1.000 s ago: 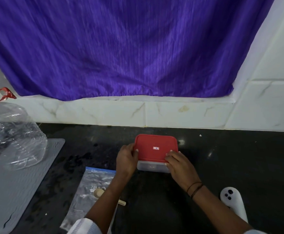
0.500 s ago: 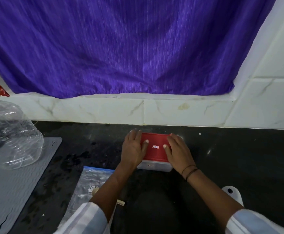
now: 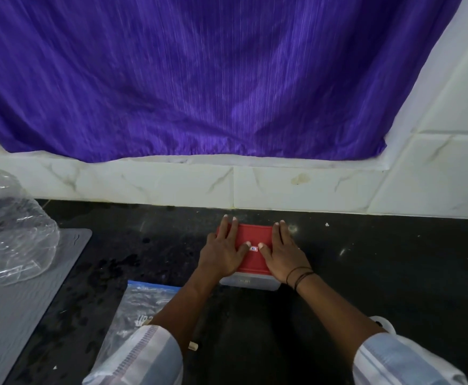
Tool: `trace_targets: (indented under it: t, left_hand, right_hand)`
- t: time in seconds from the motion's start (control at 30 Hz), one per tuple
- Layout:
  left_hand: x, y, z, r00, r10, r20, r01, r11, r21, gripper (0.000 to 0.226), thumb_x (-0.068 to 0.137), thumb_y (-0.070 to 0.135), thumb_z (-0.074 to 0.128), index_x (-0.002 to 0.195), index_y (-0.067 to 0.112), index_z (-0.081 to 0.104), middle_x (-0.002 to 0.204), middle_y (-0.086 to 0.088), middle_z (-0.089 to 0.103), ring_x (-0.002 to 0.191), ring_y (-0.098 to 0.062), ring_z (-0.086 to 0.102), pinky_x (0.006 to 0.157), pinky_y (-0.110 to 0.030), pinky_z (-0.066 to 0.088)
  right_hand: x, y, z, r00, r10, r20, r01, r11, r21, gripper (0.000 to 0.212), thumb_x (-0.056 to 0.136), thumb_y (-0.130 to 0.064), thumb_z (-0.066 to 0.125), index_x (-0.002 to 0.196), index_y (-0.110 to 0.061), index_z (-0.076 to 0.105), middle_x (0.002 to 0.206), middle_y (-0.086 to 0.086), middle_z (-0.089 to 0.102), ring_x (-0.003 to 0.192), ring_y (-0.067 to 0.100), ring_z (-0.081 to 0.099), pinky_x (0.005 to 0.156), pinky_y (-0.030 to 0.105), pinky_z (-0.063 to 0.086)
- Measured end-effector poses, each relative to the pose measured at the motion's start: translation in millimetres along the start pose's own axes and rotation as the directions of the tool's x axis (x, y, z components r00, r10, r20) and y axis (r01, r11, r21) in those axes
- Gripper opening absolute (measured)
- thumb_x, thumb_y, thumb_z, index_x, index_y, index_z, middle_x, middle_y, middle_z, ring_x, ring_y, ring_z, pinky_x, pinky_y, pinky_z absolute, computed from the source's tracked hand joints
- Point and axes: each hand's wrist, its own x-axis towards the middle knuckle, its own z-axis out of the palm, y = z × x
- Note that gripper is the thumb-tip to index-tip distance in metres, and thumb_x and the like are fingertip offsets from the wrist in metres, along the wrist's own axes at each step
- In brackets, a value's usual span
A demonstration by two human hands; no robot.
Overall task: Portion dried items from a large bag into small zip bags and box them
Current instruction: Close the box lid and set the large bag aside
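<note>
Both hands lie flat on the red lid (image 3: 251,240) of a small clear box (image 3: 249,283) on the dark tabletop (image 3: 380,273), close to the white tiled wall edge (image 3: 171,184). The left hand (image 3: 223,252) covers the lid's left part, the right hand (image 3: 283,252) its right part; the fingers (image 3: 228,227) of each are straight and slightly apart, pressing down, with the thumbs nearly meeting at the lid's small label. A flat zip bag (image 3: 141,309) lies just left of the left forearm. Further left, a grey mat (image 3: 19,315) carries a large crumpled clear bag (image 3: 10,232). To the right of the box the tabletop is bare and dark up to the wall.
</note>
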Motion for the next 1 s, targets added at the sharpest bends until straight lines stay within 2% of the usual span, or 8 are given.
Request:
trace_targets:
  t: [0.13,0.2,0.3,0.37,0.47,0.57,0.77,1.0]
  left_hand:
    - [-5,0,-7,0.997,0.022,-0.074,-0.035,0.983,-0.178,0.075,0.102,0.055,0.037,0.160,0.017,0.008,0.169,-0.005,-0.001,0.152,-0.030,0.017,0.120,-0.041,0.019]
    - [-14,-2,-12,0.993,-0.050,-0.104,0.002,0.912,-0.411,0.071,0.104,0.047,0.042,0.160,0.014,0.013,0.168,-0.008,0.007,0.153,-0.025,0.016,0.120,-0.034,0.015]
    - [-35,-10,-13,0.966,-0.211,-0.149,0.071,0.773,-0.630,0.065,0.104,0.045,0.044,0.157,0.012,0.026,0.163,-0.012,0.025,0.148,-0.027,0.028,0.121,-0.043,0.025]
    - [-56,-20,-11,0.937,-0.274,-0.217,0.070,0.755,-0.652,0.054,0.104,0.038,0.048,0.149,0.009,0.042,0.151,-0.013,0.044,0.137,-0.027,0.045,0.113,-0.043,0.038]
    - [-92,-40,-3,0.884,-0.302,-0.356,0.019,0.786,-0.618,0.026,0.101,0.018,0.057,0.121,0.005,0.066,0.116,-0.011,0.065,0.109,-0.027,0.063,0.091,-0.031,0.047]
    - [-124,-53,3,0.847,-0.326,-0.419,0.021,0.809,-0.587,0.014,0.097,0.011,0.060,0.102,0.006,0.072,0.093,0.001,0.065,0.090,-0.022,0.065,0.076,-0.029,0.046]
    - [-157,-72,14,0.798,-0.400,-0.451,0.076,0.810,-0.582,0.013,0.093,0.006,0.062,0.095,0.010,0.074,0.091,0.000,0.072,0.085,-0.015,0.066,0.074,-0.035,0.054]
    - [-171,-76,15,0.808,-0.377,-0.453,0.068,0.823,-0.565,0.015,0.097,0.013,0.061,0.087,0.019,0.071,0.082,0.012,0.067,0.081,-0.003,0.064,0.073,-0.039,0.057]
  right_hand:
    - [-1,-1,-4,1.000,0.016,-0.024,-0.018,0.998,-0.063,0.078,0.097,-0.062,0.022,0.156,-0.016,0.000,0.164,0.002,-0.010,0.149,0.032,0.013,0.117,0.054,0.020]
    - [-12,-6,-5,0.980,-0.010,-0.201,-0.013,0.993,-0.114,0.073,0.096,-0.061,0.021,0.154,-0.016,0.018,0.163,0.007,0.010,0.148,0.034,0.012,0.117,0.058,0.014]
    - [-40,-21,1,0.823,-0.252,-0.508,0.178,0.965,-0.190,0.059,0.093,-0.050,0.033,0.134,-0.012,0.051,0.145,0.012,0.046,0.137,0.036,0.036,0.111,0.059,0.027]
    - [-62,-36,15,0.734,-0.403,-0.547,0.336,0.915,-0.223,0.046,0.091,-0.040,0.044,0.125,-0.013,0.059,0.135,0.010,0.054,0.128,0.033,0.045,0.106,0.054,0.034]
    - [-94,-62,47,0.728,-0.540,-0.423,0.536,0.832,-0.139,0.030,0.091,-0.036,0.050,0.112,-0.017,0.061,0.113,0.003,0.060,0.103,0.025,0.055,0.086,0.042,0.046]
    - [-112,-81,84,0.754,-0.635,-0.171,0.627,0.772,-0.106,0.027,0.091,-0.038,0.051,0.103,-0.017,0.063,0.102,0.002,0.060,0.091,0.021,0.055,0.077,0.038,0.049]
    - [-115,-111,105,0.830,-0.538,0.147,0.554,0.826,-0.102,0.031,0.093,-0.030,0.058,0.116,-0.009,0.060,0.117,0.012,0.058,0.106,0.029,0.054,0.086,0.042,0.048]
    - [-121,-120,115,0.810,-0.533,0.244,0.574,0.806,-0.146,0.026,0.095,-0.011,0.053,0.120,-0.007,0.060,0.121,0.015,0.056,0.110,0.033,0.054,0.090,0.045,0.050]
